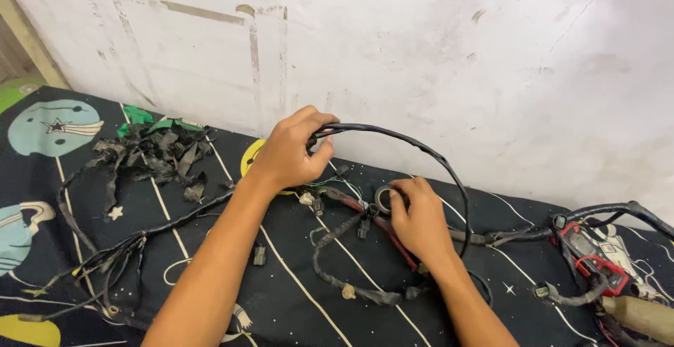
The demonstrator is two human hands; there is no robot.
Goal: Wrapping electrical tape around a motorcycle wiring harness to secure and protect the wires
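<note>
A black taped wire harness (pixel 393 136) is gripped by the left hand (pixel 291 154), whose fingers and thumb are closed around the raised end of it, just above a dark cloth (pixel 175 249) printed with planets and white lines. From that grip the harness is carried in an arc to the right and down behind the right hand (pixel 420 219), and more of its branches are spread flat on the cloth. A small roll of tape (pixel 385 198) is pinched between the thumb and fingertips of the right hand, low over the cloth and close to a red wire (pixel 382 229) and a few black connectors (pixel 364 227). A heap of stripped black tape scraps (pixel 158 154) is seen to the left, well apart from both hands, near the white scuffed wall (pixel 421 52). At the right edge a red and black unit (pixel 597 256) is seen among further cable branches, with a tan cylinder (pixel 639 315) below it
</note>
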